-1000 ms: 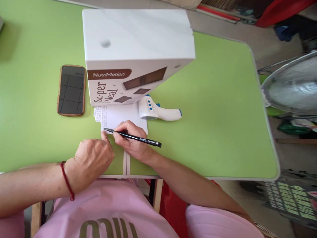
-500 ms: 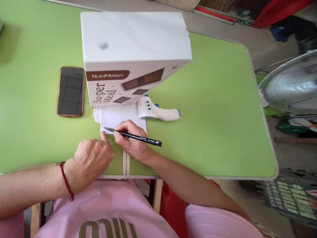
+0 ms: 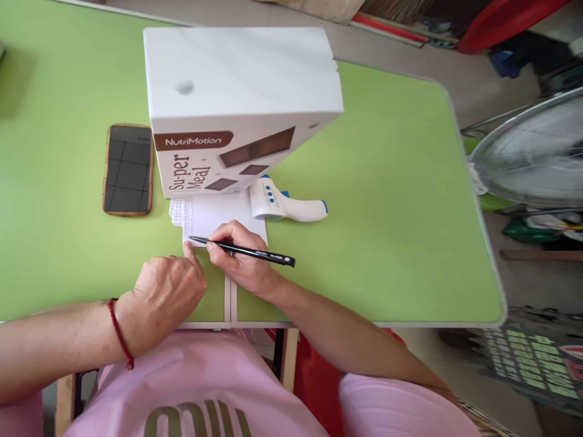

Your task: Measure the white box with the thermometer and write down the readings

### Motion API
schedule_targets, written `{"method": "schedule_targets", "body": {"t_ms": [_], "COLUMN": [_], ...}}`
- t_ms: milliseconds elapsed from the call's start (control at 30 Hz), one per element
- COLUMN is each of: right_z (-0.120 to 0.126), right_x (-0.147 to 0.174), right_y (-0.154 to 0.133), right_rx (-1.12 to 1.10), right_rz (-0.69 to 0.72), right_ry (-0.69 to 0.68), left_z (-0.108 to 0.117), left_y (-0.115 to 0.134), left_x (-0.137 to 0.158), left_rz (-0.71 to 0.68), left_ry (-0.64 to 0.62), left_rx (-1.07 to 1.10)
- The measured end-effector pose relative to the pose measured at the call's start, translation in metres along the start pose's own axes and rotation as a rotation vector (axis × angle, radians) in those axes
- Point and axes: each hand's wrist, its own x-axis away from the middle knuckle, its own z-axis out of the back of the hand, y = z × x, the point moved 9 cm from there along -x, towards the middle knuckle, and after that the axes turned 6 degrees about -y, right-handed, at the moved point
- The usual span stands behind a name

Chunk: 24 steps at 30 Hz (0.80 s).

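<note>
With the right hand (image 3: 239,258) clamped on the pen (image 3: 241,250) and left hand (image 3: 168,294) fingertips pinning the paper (image 3: 214,213) near the surface's front edge, slack pressure could let the sheet slide and smear.

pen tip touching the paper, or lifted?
Cannot tell. In the head view the right hand holds the black pen with its tip over the near-left corner of the white paper, but no contact or gap shows plainly.

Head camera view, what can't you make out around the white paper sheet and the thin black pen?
- White paper sheet: far edge hidden under the white cardboard box; its writing is too small.
- Thin black pen: middle covered by the right hand.
- Left hand: fingertips on the sheet's near corner hide it.
</note>
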Motion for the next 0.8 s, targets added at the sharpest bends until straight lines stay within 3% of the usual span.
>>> {"method": "schedule_targets", "body": {"t_ms": [800], "right_z": [0.0021], "right_x": [-0.0011], "right_y": [-0.0018], "right_rx": [0.004], "right_rz": [0.007], "right_ry": [0.025], "left_z": [0.0006], "left_y": [0.0008], "left_x": [-0.0012], "left_rz": [-0.003], "left_ry": [0.018], "left_rx": [-0.027]}}
